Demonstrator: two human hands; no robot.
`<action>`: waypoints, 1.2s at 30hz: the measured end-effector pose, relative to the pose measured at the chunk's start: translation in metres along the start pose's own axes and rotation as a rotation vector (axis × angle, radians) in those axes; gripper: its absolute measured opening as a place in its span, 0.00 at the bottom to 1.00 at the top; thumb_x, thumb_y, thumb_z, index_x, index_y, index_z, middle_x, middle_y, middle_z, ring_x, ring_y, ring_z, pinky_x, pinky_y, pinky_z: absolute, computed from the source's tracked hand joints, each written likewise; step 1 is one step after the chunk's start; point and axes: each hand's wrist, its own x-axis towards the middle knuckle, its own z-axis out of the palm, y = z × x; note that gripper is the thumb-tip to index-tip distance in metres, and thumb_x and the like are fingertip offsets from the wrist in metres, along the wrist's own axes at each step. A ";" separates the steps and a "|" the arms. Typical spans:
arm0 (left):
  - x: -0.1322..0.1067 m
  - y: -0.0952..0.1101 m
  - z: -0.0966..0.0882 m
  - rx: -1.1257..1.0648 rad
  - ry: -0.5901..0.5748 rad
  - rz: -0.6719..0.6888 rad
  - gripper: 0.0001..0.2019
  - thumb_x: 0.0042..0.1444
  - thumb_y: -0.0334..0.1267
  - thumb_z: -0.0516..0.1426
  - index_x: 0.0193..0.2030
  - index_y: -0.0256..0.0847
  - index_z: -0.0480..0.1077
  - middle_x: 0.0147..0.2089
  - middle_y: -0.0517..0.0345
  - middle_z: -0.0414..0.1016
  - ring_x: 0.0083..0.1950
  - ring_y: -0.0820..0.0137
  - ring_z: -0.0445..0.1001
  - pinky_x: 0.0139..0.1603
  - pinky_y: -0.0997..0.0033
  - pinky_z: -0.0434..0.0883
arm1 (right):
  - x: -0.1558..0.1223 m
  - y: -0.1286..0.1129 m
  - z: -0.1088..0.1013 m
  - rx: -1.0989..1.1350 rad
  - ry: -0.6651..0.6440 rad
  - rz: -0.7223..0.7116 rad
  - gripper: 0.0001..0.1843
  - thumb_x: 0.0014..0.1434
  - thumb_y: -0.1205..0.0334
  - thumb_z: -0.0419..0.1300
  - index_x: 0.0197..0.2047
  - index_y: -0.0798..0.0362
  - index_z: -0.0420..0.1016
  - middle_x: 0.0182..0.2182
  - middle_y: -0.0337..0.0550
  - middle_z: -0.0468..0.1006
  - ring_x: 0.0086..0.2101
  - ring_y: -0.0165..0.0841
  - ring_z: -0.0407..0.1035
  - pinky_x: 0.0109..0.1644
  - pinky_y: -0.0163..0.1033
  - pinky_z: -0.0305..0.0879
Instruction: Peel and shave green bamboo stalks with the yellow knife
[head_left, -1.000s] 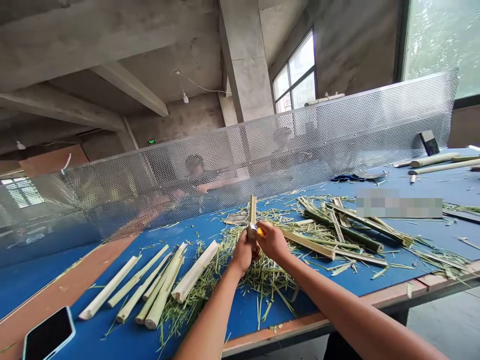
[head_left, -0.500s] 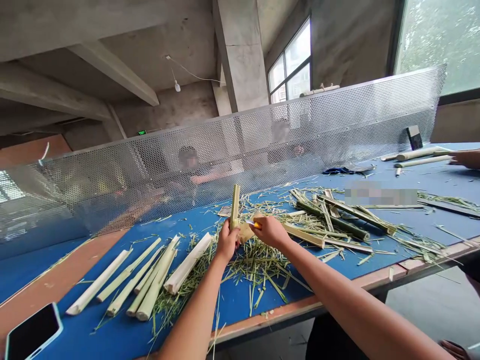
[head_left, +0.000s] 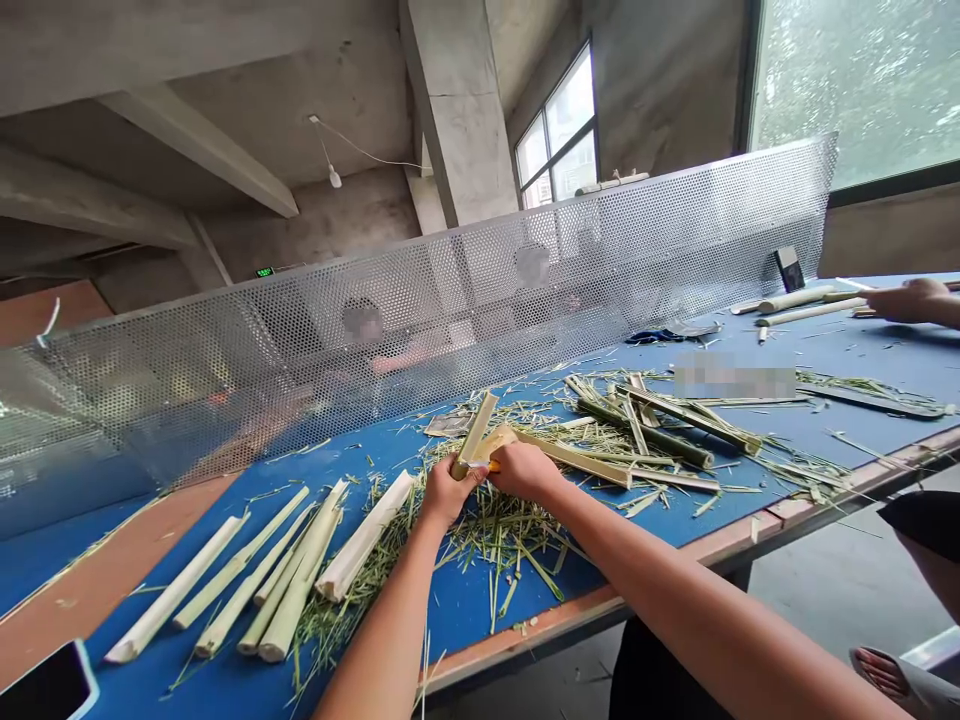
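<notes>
The left hand (head_left: 446,492) has its grip closed around the lower end of a split bamboo piece (head_left: 478,430), which tilts up and away from the fist, right over the far edge of the shavings pile (head_left: 510,530); the right hand (head_left: 521,470) sits just beside the left, above the same pile, its grip shut on a yellow-handled tool (head_left: 491,465) of which only a sliver of yellow shows between the two fists; the blade cannot be made out; a pale tan curl of husk (head_left: 496,440) stands off the bamboo piece just above the tool; the shavings pile lies on the blue tabletop (head_left: 862,350), near its front edge; left of the pile a row of peeled pale bamboo sticks (head_left: 262,580) lies side by side, the nearest one touching the pile's fringe; far left of the pile, at the picture's corner, is a phone (head_left: 45,685) with a dark screen; right of the pile a loose heap of dark green bamboo strips (head_left: 660,430) lies crossed over one another; beyond the pile a perforated metal screen (head_left: 450,300) runs the length of the tabletop; well to the right of the pile another person's hand (head_left: 911,298) rests on the tabletop beside more pale sticks (head_left: 795,300).
</notes>
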 end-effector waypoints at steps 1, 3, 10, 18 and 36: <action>0.000 0.000 0.000 -0.010 0.000 -0.007 0.17 0.40 0.46 0.67 0.32 0.36 0.73 0.23 0.62 0.70 0.24 0.75 0.64 0.25 0.77 0.60 | 0.000 -0.001 0.000 0.000 0.000 -0.003 0.19 0.59 0.49 0.54 0.37 0.53 0.80 0.34 0.52 0.81 0.35 0.41 0.76 0.35 0.38 0.65; -0.001 -0.001 0.000 -0.051 -0.022 -0.029 0.17 0.40 0.47 0.67 0.31 0.36 0.72 0.21 0.64 0.67 0.23 0.75 0.63 0.23 0.77 0.59 | 0.000 -0.001 0.000 0.003 -0.007 -0.020 0.18 0.58 0.49 0.54 0.37 0.53 0.80 0.34 0.51 0.81 0.35 0.41 0.76 0.35 0.38 0.65; 0.001 -0.005 -0.001 -0.145 -0.044 -0.111 0.22 0.40 0.51 0.66 0.35 0.39 0.66 0.18 0.71 0.59 0.16 0.79 0.58 0.16 0.79 0.55 | 0.000 -0.001 -0.001 0.071 0.020 0.019 0.14 0.58 0.55 0.54 0.35 0.53 0.78 0.33 0.50 0.80 0.34 0.38 0.75 0.33 0.35 0.61; 0.000 -0.003 0.004 -0.199 0.079 -0.164 0.20 0.48 0.46 0.61 0.43 0.45 0.57 0.28 0.67 0.65 0.20 0.74 0.68 0.15 0.77 0.61 | -0.003 -0.005 -0.001 0.203 0.084 0.017 0.18 0.62 0.52 0.51 0.36 0.55 0.75 0.31 0.51 0.79 0.32 0.37 0.73 0.30 0.35 0.55; -0.002 -0.004 0.001 -0.247 -0.002 -0.061 0.22 0.46 0.56 0.60 0.41 0.45 0.64 0.33 0.60 0.67 0.32 0.68 0.68 0.30 0.71 0.64 | 0.001 -0.018 0.001 0.502 -0.066 0.000 0.15 0.60 0.61 0.51 0.32 0.61 0.76 0.27 0.52 0.77 0.26 0.36 0.70 0.27 0.39 0.59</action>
